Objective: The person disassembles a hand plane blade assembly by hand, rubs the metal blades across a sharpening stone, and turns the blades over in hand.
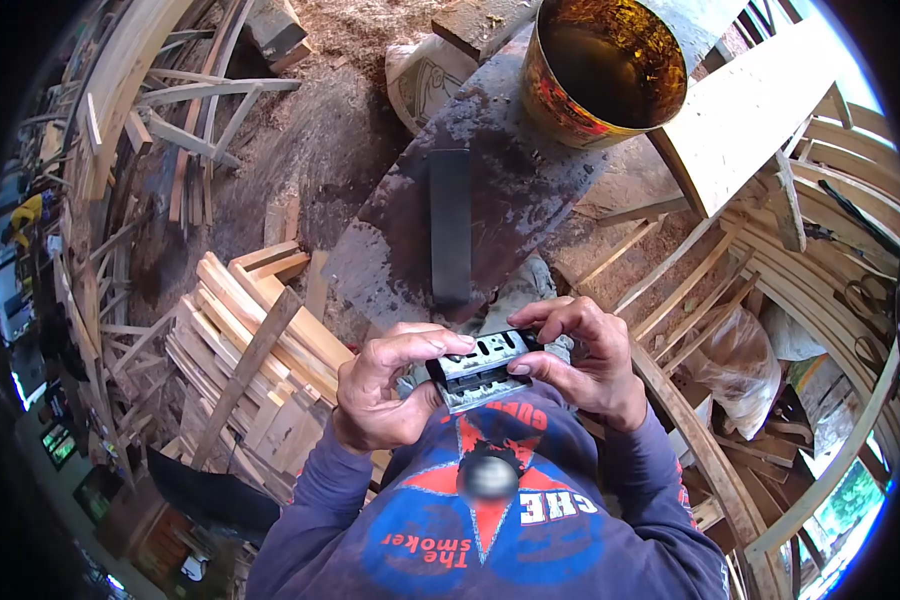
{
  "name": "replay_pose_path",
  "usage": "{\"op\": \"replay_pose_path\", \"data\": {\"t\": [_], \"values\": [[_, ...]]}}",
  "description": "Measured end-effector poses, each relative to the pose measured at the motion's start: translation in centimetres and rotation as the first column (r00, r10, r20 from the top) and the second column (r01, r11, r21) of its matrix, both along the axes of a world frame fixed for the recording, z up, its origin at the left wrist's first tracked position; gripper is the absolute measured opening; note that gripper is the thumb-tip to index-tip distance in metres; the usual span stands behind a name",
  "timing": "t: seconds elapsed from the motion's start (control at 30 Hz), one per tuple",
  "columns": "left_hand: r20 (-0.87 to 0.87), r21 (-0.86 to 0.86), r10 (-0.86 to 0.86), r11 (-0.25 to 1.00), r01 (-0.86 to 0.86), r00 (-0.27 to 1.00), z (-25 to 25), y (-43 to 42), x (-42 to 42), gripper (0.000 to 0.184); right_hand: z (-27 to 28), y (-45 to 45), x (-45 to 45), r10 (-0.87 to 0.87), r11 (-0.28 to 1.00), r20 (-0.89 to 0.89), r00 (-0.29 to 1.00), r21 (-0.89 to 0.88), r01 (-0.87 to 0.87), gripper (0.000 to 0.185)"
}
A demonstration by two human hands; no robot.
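Note:
Both my hands hold a small slotted metal blade holder (483,372), silver and black, in front of my chest. My left hand (388,385) grips its left end, with the fingers across the top and the thumb below. At the other end, my right hand (592,358) pinches it between thumb and fingers. Just beyond lies a long dark sharpening stone (450,225), lengthwise on a wet, stained board (395,235). Neither hand touches the stone. A round tin bucket (570,108) with dark liquid inside stands at the board's far right.
Stacked wooden strips (260,330) lie to the left of the board. Long curved timbers (705,460) run along the right, beside a clear plastic bag (735,365). A pale plank (750,110) slopes at the upper right. Sawdust covers the ground (345,75).

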State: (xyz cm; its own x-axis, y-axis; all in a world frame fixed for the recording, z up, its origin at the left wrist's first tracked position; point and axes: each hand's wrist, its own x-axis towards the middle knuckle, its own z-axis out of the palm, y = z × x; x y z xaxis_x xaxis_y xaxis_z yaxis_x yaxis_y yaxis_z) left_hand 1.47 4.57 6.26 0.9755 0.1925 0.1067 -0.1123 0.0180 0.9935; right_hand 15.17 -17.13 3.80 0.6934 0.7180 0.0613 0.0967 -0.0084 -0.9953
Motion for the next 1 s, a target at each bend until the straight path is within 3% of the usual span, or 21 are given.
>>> {"op": "replay_pose_path", "data": {"t": [0.2, 0.27, 0.6, 0.8, 0.93, 1.0], "values": [[-0.006, 0.053, -0.006, 0.999, 0.006, 1.0, 0.0, 0.0, 0.1, 0.053, 1.2, 0.5, 0.5, 0.02, 0.999, 0.052, 0.998, -0.027, -0.018, 0.045], [-0.006, 0.057, -0.006, 0.998, 0.006, 1.0, 0.0, -0.3, 0.2, 0.053, 1.4, 0.4, 0.5, 0.063, 0.989, 0.066, 0.996, -0.136, -0.053, 0.048], [-0.024, 0.034, -0.025, 0.999, 0.026, 0.999, 0.0, -0.5, 0.6, 0.052, 0.9, 0.0, 0.6, 0.014, 0.996, 0.058, 0.998, -0.088, -0.009, 0.047], [0.006, 0.133, -0.052, 0.99, 0.051, 0.999, 0.2, -0.8, 1.1, 0.053, 1.7, 0.6, 0.4, 0.044, 0.977, 0.193, 0.98, -0.215, -0.002, 0.056], [0.006, 0.135, -0.04, 0.99, 0.039, 0.999, 0.2, -0.9, 0.8, 0.053, 1.7, 0.4, 0.1, 0.057, 0.964, 0.153, 0.987, -0.266, -0.014, 0.057], [0.011, 0.14, -0.04, 0.989, 0.038, 0.999, 0.4, -0.9, 0.9, 0.052, 1.1, 0.1, 0.0, 0.016, 0.981, 0.007, 1.0, -0.192, -0.015, 0.062]]}}
